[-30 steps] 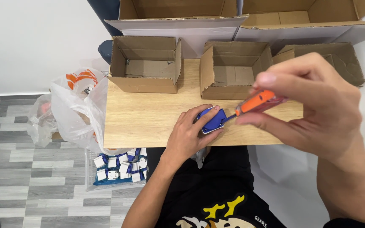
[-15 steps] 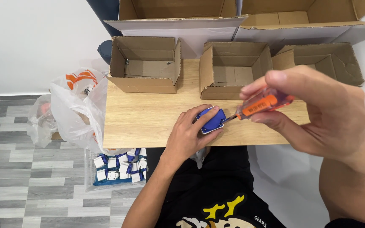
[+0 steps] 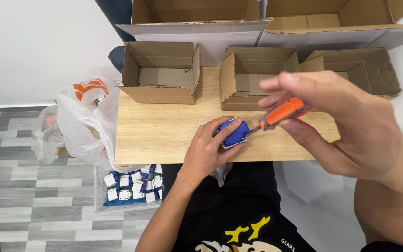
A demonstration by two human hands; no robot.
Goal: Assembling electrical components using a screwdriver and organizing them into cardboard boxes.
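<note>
On the wooden table [image 3: 164,135], near its front edge, sits a small blue and white part [image 3: 233,132], pinned under the left hand [image 3: 208,151]. Left fingers curl around the part's near and left sides, thumb along its lower right edge, pressing it down against the wood. Tip of an orange-handled screwdriver [image 3: 280,113] meets the part's right side; shaft is short and partly blurred, exact contact point hard to tell. Right hand [image 3: 346,130] pinches the screwdriver handle between thumb and fingertips, index finger stretched out above it, hand raised close to the camera and just right of the part.

Beyond the grip: small open cardboard box [image 3: 257,77] directly behind the part, another open box [image 3: 160,72] back-left, a third [image 3: 364,70] back-right, with larger cartons [image 3: 197,18] further behind. Left of the grip, off the table edge, a white plastic bag [image 3: 82,123] with orange print. Below it on the grey plank floor [image 3: 24,210], a clear tray [image 3: 131,186] with more blue and white parts. Person's black trousers show under the table's front edge.
</note>
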